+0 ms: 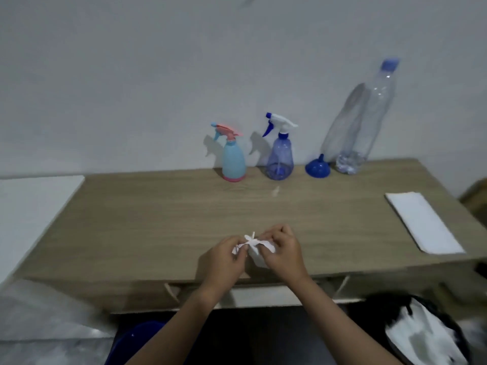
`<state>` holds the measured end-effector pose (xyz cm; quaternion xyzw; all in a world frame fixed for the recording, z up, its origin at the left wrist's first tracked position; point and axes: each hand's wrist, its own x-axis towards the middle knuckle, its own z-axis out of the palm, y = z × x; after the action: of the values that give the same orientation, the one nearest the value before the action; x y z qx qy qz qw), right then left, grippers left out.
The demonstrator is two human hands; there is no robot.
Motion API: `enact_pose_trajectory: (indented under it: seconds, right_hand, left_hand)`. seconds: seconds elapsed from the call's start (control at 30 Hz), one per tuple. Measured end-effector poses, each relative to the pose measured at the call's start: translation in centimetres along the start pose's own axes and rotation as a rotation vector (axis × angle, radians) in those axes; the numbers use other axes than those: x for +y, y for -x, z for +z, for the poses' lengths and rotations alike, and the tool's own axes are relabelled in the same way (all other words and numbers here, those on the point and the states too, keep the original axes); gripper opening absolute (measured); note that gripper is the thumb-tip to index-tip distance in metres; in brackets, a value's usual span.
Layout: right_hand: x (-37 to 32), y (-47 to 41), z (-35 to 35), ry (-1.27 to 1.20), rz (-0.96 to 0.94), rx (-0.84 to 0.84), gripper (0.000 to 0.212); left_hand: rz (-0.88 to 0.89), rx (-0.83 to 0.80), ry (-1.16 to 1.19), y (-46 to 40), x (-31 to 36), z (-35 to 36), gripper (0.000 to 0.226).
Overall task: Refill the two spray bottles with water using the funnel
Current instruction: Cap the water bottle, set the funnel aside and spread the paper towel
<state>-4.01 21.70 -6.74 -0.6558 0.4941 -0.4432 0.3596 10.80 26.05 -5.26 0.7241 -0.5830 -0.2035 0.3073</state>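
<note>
White tissue (253, 246) is pinched between both hands over the near edge of the table (158, 206), roughly at 6 o'clock in the view. The left hand (224, 259) and the right hand (286, 255) are held close together, fingers curled round the crumpled scrap, which is stretched or twisted between them; how tightly it is held cannot be told.

Neither spray bottle has been opened. The pale bottle (234, 160) with its pink trigger stands at about 12 o'clock by the wall, the blue bottle (279, 154) just to its right, then the funnel (317, 167) (set mouth down), then the water bottle (361, 119) at about 1 o'clock, capped and apparently almost empty. A folded cloth (421, 222) lies at 3 o'clock.

Several risks are judged from here. Too little water may be left for two refills. The tall, light water bottle could be knocked over when the funnel is reached for, since the two stand nearly touching. Damp or torn tissue could be dropped on the table and get in the way.
</note>
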Motion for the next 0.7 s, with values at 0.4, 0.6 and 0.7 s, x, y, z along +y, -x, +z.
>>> enact_pose_trajectory:
  seconds: [0.4,0.6,0.7]
  right_hand:
    - [8.0,9.8,-20.2,0.034,0.506,0.448,0.015]
    - [12.8,13.9,-26.2,-0.125,0.733,0.526,0.018]
    - [15.6,15.1,-27.9,-0.16,0.837,0.555,0.019]
  left_hand:
    - [0.19,-0.492,0.347,3.7,15.4,16.8,0.009]
    - [0.276,-0.684,0.255,6.1,18.2,26.0,0.017]
    - [0.262,-0.79,0.211,6.8,18.9,30.4,0.023]
